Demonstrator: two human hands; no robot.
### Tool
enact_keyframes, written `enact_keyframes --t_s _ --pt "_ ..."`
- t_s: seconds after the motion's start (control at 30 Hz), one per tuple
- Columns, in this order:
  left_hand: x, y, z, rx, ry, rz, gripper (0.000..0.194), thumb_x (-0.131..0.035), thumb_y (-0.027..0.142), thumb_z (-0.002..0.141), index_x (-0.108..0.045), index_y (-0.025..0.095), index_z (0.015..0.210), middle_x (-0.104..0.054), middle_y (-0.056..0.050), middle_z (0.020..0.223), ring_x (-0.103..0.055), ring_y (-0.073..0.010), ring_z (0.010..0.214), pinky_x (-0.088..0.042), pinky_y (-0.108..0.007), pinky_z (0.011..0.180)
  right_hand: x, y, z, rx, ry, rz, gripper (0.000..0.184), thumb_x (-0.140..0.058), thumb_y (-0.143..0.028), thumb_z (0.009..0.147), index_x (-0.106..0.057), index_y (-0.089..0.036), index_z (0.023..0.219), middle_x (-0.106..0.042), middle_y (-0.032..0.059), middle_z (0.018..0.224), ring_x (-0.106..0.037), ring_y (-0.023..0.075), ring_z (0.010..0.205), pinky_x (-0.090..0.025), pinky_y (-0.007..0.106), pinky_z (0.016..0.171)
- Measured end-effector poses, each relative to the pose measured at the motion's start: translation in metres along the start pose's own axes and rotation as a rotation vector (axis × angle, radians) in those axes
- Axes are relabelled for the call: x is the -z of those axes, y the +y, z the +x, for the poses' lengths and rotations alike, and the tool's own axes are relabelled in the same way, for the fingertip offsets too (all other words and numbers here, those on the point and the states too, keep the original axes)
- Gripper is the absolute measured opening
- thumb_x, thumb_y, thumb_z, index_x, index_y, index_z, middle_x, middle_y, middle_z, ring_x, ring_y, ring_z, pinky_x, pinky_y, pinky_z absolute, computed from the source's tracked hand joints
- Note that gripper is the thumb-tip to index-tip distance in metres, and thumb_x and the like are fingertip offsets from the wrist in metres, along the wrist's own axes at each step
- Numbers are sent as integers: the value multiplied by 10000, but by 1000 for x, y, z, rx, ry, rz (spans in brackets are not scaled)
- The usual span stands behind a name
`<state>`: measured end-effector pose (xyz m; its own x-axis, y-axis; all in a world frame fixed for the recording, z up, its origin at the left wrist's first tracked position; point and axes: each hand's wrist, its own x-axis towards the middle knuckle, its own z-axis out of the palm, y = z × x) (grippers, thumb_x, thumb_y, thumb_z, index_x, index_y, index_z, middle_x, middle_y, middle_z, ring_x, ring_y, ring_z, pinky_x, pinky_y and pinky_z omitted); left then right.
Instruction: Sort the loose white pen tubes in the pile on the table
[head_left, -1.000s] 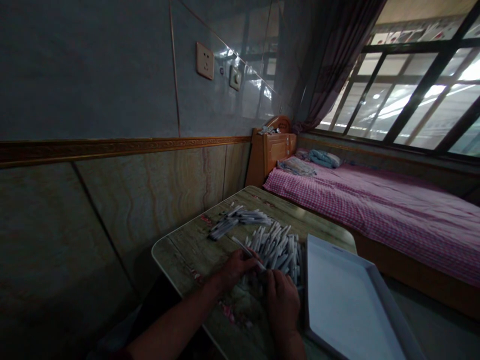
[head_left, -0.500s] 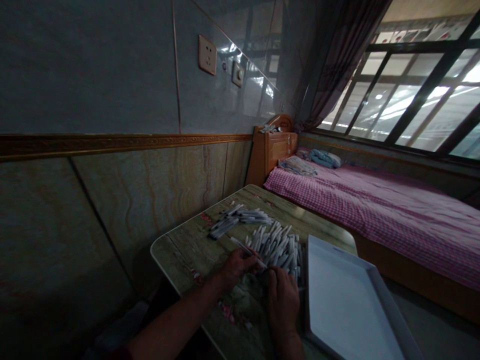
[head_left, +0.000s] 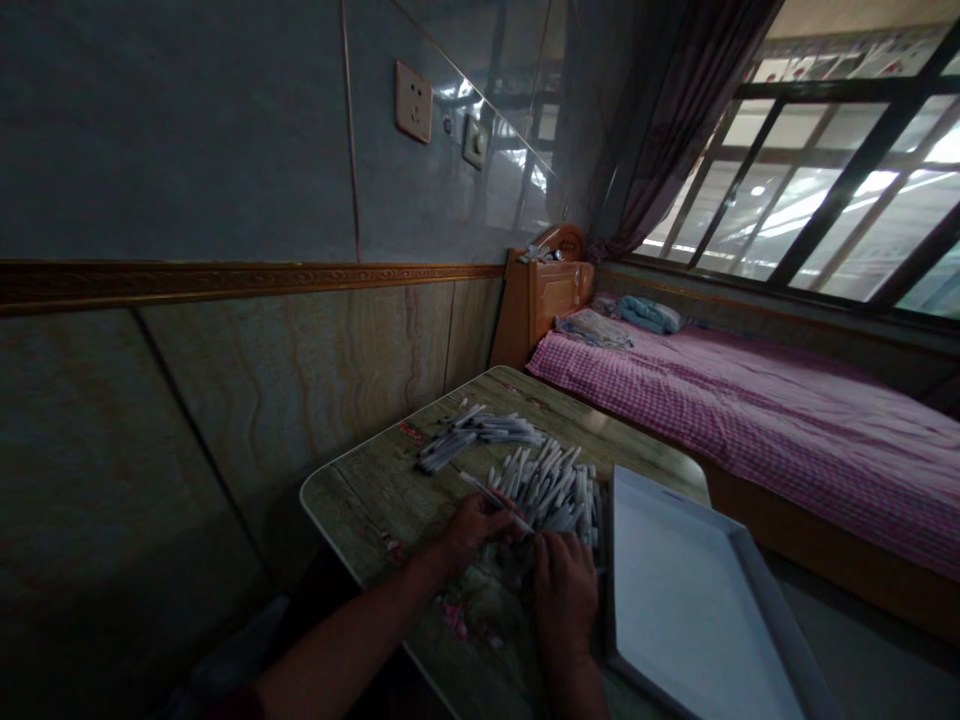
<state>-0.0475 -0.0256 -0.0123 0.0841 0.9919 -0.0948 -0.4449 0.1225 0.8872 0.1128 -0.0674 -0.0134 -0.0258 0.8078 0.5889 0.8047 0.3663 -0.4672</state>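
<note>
**Left hand grasping one pen beside a heap of pens, right hand at the heap's near edge**

View from a head-worn camera, looking forward and down. The left hand is closed on the pen, whose shaft lies slantwise across the fingers, one end projecting past the hand and the other reaching the right hand. The right hand is curled, fingers down, against the near edge of the heap; whether it grips anything cannot be told. The slim white pens of the heap lie jumbled at mixed angles on a wood-grain worktop, just beside a shallow white tray at the worktop's right edge. A smaller bundle of pens lies just beyond the heap, its pens more nearly parallel. Past the worktop stands a bed with a pink gingham sheet and a wooden headboard, with a folded cloth and a blue pillow at its head. A curtain hangs beside a dark-framed window. A power socket is set in the tiled wall.
</note>
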Motion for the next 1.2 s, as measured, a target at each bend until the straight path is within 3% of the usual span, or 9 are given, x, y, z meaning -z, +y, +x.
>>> enact_keyframes --t_s 0.23,0.4,0.63,0.8,1.2 --pt "1 -2 2 -5 6 -13 417 -903 407 503 -674 137 723 -733 -27 654 -677 -164 575 -480 -236 517 -3 4 -1 5 79 7 373 -372 -470 1011 -657 -229 1015 -668 53 953 -561 237 911 -401 355 822" --pt "1 -4 2 -15 12 -7 387 -900 384 512 -678 139 712 -732 -23 659 -669 -162 573 -483 -240 517 -2 5 0 39 19 -43 468 -292 -436 1032 -669 -250 828 -653 42 841 -533 220 782 -379 347 759" --pt "0 -3 1 -33 19 10 406 -896 404 524 -689 127 737 -729 -32 663 -666 -162 586 -498 -249 538 -3 4 1 -20 48 22 420 -352 -502 1015 -670 -236 948 -665 45 926 -553 233 887 -386 351 805" --pt "-1 -4 2 -34 33 5 394 -898 394 521 -678 133 719 -720 -22 647 -670 -163 577 -501 -248 530 -3 4 1 -6 27 -22 484 -305 -492 1028 -663 -250 812 -641 38 826 -522 227 785 -364 353 748" --pt "-3 -6 1 -37 86 -26 457 -897 448 490 -623 148 699 -692 -6 582 -661 -166 511 -462 -236 470 -1 2 2 80 118 8 346 -421 -439 1003 -655 -230 857 -649 46 845 -521 235 831 -381 353 793"
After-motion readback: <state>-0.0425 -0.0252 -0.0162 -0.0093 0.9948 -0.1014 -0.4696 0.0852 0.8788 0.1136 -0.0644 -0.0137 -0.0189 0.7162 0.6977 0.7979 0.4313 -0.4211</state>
